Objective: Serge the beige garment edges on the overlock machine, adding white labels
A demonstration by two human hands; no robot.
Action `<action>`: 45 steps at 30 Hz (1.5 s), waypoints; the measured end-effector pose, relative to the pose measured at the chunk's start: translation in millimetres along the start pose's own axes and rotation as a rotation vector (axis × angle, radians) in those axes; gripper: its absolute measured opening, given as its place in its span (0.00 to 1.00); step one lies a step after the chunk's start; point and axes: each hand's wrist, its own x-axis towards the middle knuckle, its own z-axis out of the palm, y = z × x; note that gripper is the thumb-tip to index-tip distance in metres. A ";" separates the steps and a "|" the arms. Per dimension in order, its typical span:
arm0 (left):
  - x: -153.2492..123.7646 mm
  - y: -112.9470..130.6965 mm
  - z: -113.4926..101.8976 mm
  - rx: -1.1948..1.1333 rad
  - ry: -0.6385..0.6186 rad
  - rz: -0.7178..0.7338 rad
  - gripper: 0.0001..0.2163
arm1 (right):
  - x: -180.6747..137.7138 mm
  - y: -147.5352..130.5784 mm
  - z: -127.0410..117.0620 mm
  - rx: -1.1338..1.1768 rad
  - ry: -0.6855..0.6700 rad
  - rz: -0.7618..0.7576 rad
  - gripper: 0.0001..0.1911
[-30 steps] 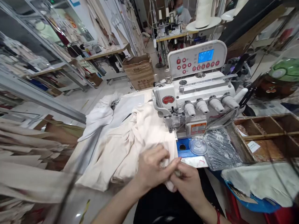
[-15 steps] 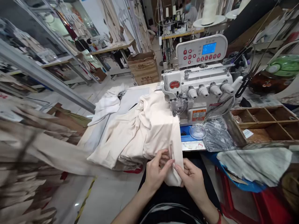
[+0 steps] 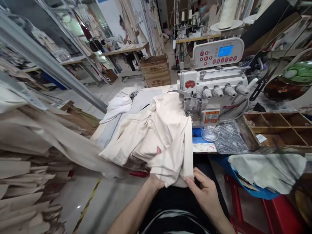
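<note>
- The white sewing machine (image 3: 214, 79) stands on the table (image 3: 168, 88), with a lit blue screen (image 3: 225, 51) on the panel above its body.
- The cream cloth (image 3: 168, 130) lies in loose folds to the left of the sewing machine and in front of it; its upper right part reaches the machine's needle end, and its lower part hangs past the table's near edge.
- The right hand (image 3: 206, 188), below the front of the sewing machine, pinches the cloth's lower right corner between thumb and fingers.
- The left hand (image 3: 156, 182), lower and further left of the sewing machine, is mostly covered by the folds; one fingertip shows pink against the cloth, but whether the hand grips cannot be told.
- A white cloth (image 3: 119, 105) lies further left of the sewing machine, beyond the cream one.
- Just in front of the sewing machine are a clear round disc (image 3: 209, 134) and a white ruler strip (image 3: 204, 148).
- Right of the sewing machine sit a divided wooden tray (image 3: 275, 130) and, further back, a jug with a green lid (image 3: 298, 71).
- Behind the sewing machine, to its left, a cardboard box (image 3: 156, 71) stands on the floor.
</note>
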 end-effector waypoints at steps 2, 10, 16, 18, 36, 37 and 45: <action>1.7 -0.5 2.6 -0.199 -0.091 -0.108 0.38 | -4.0 3.0 2.2 -0.018 -0.005 -0.024 0.14; -46.0 22.0 10.6 -0.318 -0.228 -0.360 0.23 | -20.9 -2.8 -1.3 -0.116 0.043 -0.167 0.11; -56.6 28.9 27.2 -0.077 -0.108 -0.099 0.32 | -34.0 -15.1 2.1 -0.370 0.273 -0.400 0.08; -61.5 26.3 29.4 0.022 -0.060 -0.051 0.24 | -37.6 -14.7 2.6 -0.380 0.305 -0.436 0.08; -83.9 28.6 29.3 0.529 -0.102 0.923 0.13 | -61.4 -19.3 5.7 0.659 0.257 0.480 0.17; -84.2 28.6 28.8 0.560 -0.126 0.944 0.14 | -61.6 -19.2 5.7 0.653 0.258 0.472 0.18; -70.9 39.4 17.0 0.616 -0.436 0.863 0.13 | -55.4 -8.7 -2.1 0.575 0.043 0.610 0.20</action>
